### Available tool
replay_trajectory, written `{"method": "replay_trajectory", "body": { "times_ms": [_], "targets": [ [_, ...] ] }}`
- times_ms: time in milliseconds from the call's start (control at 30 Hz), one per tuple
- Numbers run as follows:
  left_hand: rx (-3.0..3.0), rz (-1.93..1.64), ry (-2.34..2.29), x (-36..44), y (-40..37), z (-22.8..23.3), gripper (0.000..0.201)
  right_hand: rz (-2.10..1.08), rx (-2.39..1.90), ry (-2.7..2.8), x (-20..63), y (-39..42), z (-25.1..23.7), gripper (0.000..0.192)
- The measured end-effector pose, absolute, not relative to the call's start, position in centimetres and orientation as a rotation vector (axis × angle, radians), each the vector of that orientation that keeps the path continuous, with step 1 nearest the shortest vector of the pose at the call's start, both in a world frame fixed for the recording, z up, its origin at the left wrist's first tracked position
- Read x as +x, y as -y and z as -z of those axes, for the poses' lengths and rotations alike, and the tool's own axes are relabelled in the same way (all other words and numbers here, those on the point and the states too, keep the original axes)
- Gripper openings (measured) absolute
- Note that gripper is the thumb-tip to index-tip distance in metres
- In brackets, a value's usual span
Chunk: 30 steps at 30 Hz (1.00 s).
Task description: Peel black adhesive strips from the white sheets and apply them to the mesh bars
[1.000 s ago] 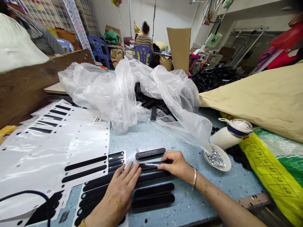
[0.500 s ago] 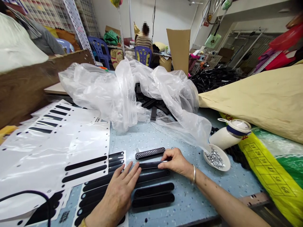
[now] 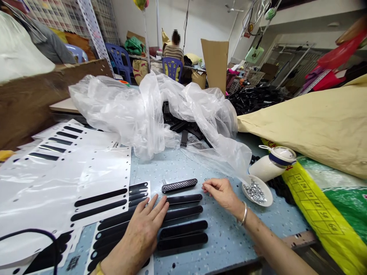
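My left hand point(image 3: 143, 233) lies flat with its fingers stretched out, over a sheet of black strips and the left end of a smooth black bar point(image 3: 185, 199). My right hand point(image 3: 222, 193) is just right of that bar, clear of its end, thumb and forefinger pinched together; anything between them is too small to make out. Small shiny bits point(image 3: 207, 179) lie beside its fingertips. Behind the smooth bar is a black bar with a crosshatched face point(image 3: 179, 185). More smooth bars point(image 3: 183, 229) lie nearer me, side by side.
A white bowl of small silvery pieces point(image 3: 268, 200) and a white bottle point(image 3: 265, 168) stand at right. Crumpled clear plastic point(image 3: 114, 110) partly covers black parts point(image 3: 184, 138) at the back. White sheets with black strips point(image 3: 97, 168) spread over the left. A yellow bag point(image 3: 308, 206) hangs at right.
My right hand has let go of the smooth bar's right end and moved a little to the right. My left hand stays flat in place. The view has shifted slightly.
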<state>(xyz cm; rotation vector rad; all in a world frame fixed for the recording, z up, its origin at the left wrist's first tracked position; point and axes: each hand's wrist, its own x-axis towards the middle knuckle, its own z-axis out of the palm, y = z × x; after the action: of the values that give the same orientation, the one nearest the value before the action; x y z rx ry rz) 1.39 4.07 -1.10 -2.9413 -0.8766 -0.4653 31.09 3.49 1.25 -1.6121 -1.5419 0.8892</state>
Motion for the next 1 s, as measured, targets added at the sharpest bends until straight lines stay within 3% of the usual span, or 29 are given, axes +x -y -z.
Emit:
{"method": "replay_trajectory", "body": {
  "times_ms": [333,567,700,800,1000],
  "targets": [
    [-2.959,0.55,0.906,1.5,-4.0,1.0,0.068,-0.695,-1.656,1.655,28.8,-3.4,0.7,0.021],
    [-3.018,0.692,0.97,1.2,-3.6,0.9,0.064,-0.523,-1.601,1.852,28.6,-3.3,1.3,0.05],
    [-2.998,0.796,1.019,0.9,-3.2,-0.4,0.06,-0.432,-1.539,1.976,27.4,-3.4,0.1,0.035],
    [-2.865,0.985,1.109,0.1,-2.0,-2.0,0.051,-0.398,-1.42,2.092,25.4,-3.7,-0.2,0.022],
    [-2.748,1.168,1.727,-6.2,5.0,-3.1,0.011,-0.34,-1.294,2.151,24.3,-4.3,0.1,0.031]
  ]
}}
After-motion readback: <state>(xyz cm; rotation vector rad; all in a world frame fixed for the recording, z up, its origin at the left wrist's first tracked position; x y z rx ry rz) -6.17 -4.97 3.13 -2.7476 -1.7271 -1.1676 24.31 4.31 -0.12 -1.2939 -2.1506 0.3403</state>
